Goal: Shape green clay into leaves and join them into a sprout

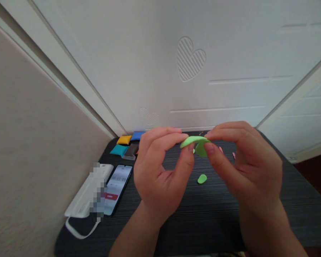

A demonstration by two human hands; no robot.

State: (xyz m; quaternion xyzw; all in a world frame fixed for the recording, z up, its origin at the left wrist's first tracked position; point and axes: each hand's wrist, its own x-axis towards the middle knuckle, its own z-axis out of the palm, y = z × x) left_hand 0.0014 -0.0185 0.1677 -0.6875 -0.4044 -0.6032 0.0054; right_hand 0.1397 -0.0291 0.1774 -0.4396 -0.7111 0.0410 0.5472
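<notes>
Both my hands are raised above a small dark table (208,214) and pinch one thin piece of green clay (196,144) between them. My left hand (160,171) grips its left end with thumb and fingers closed. My right hand (243,167) pinches the right part, where the clay folds down into a rounded flap. Below, a small flat green clay piece (202,179) lies on the table. Small pink bits (233,155) show on the table behind my right hand.
At the table's back left lie clay packets: yellow (124,140), blue (137,135), teal (119,150) and a dark one (131,151). A smartphone (117,188) with a lit screen lies beside a white power bank (88,194) with a strap. A white panelled wall stands behind.
</notes>
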